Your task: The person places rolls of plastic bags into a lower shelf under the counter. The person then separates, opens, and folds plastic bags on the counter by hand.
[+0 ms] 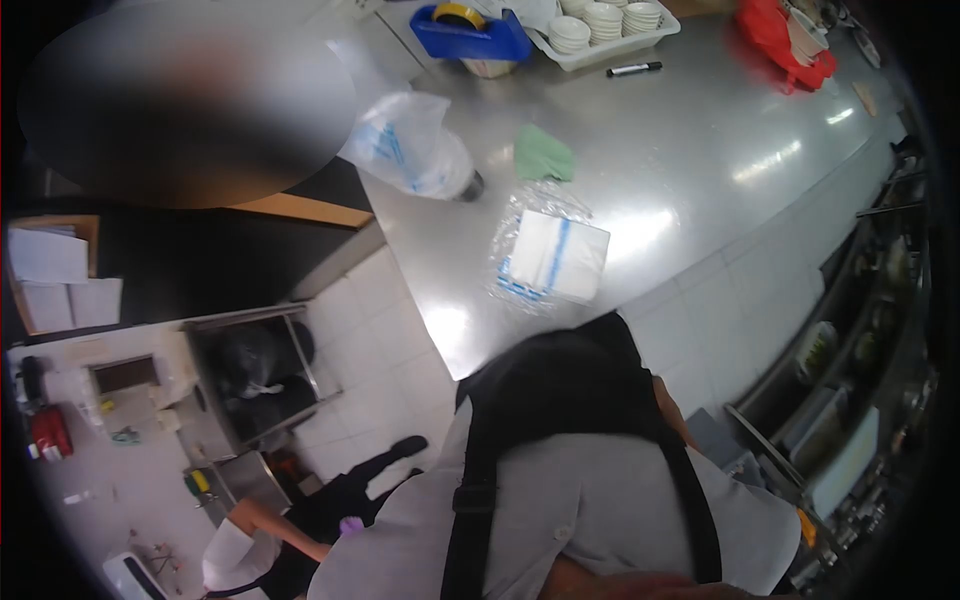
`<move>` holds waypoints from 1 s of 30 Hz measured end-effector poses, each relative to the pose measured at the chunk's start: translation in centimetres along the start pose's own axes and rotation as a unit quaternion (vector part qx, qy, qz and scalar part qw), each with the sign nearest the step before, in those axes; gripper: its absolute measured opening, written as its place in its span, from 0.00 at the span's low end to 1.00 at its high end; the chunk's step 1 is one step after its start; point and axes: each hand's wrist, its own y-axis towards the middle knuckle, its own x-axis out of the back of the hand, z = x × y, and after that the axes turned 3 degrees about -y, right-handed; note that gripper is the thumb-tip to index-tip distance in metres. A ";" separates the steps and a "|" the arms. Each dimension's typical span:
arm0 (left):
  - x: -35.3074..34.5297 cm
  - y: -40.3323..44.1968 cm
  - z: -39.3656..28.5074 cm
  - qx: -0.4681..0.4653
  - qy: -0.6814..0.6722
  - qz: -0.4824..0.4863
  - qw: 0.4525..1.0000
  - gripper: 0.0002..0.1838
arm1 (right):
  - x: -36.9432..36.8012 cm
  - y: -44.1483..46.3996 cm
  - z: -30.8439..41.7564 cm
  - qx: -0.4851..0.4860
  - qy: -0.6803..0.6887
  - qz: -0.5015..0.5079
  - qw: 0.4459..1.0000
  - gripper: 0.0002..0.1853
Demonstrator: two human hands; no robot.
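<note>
Neither of my hands shows; only a strip of bare skin, perhaps my right forearm, appears beside the black apron (560,390). In front of the apron, a stack of white folded sheets with a blue stripe (562,255) lies on the steel table (680,150), partly over clear plastic wrap (508,235). A green cloth (542,154) lies just beyond the wrap. To its left rests a clear plastic bag with blue print (410,150). No hand touches any of these.
At the table's back are a blue tape dispenser (470,38), a white tray of stacked small dishes (610,50), a black marker (634,69) and a red bag (775,45). Another person (270,550) is at lower left, near a metal-framed cart (250,375). Shelving (820,440) stands right.
</note>
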 end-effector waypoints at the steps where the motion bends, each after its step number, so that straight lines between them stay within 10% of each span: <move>1: -0.5 0.3 0.5 0.002 -0.011 -0.006 1.000 0.22 | 0.6 -1.2 3.9 0.046 -0.038 -0.012 0.998 0.18; 8: -3.1 -0.3 2.9 0.030 -0.059 -0.051 0.996 0.21 | -1.0 -6.5 33.9 0.276 -0.160 -0.088 0.944 0.13; 13: -5.7 2.3 2.1 0.018 -0.087 -0.080 0.993 0.20 | -7.0 0.9 38.6 0.547 -0.290 -0.150 0.770 0.17; 23: -9.2 8.6 -5.7 0.042 -0.130 -0.107 0.985 0.18 | -8.8 -0.5 40.1 0.423 -0.399 -0.135 0.802 0.20; 30: -9.9 8.0 -5.5 0.060 -0.162 -0.120 0.978 0.16 | -8.5 0.2 39.8 0.435 -0.389 -0.156 0.797 0.05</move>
